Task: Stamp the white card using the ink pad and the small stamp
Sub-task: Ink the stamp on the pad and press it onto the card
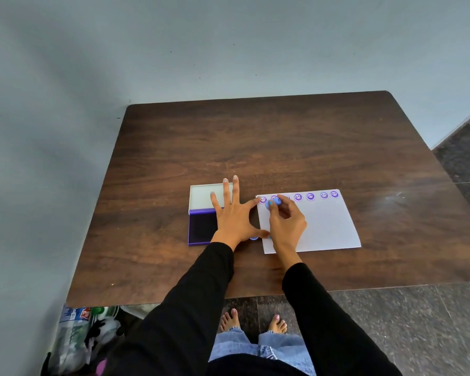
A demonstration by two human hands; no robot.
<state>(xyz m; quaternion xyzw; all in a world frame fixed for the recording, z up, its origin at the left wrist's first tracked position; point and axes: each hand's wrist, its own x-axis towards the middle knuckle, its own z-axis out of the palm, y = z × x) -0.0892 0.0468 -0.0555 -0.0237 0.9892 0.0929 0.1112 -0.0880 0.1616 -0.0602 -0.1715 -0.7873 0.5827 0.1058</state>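
Observation:
The white card [326,223] lies on the brown table [255,147], with a row of several purple smiley prints along its far edge. My right hand [286,223] pinches the small blue stamp [272,203] and holds it against the card near the far left corner. My left hand [235,215] lies flat with fingers spread, partly over the open purple ink pad [201,226]; its thumb and forefinger touch the card's left edge. The pad's pale lid [201,195] is folded back behind it. A small bluish round thing [253,238] peeks out under my left thumb.
A grey wall stands behind and to the left of the table. Dark stone floor lies to the right and in front. Plastic bottles and bags [76,337] sit on the floor under the table's near left corner. My bare feet [253,322] are below the near edge.

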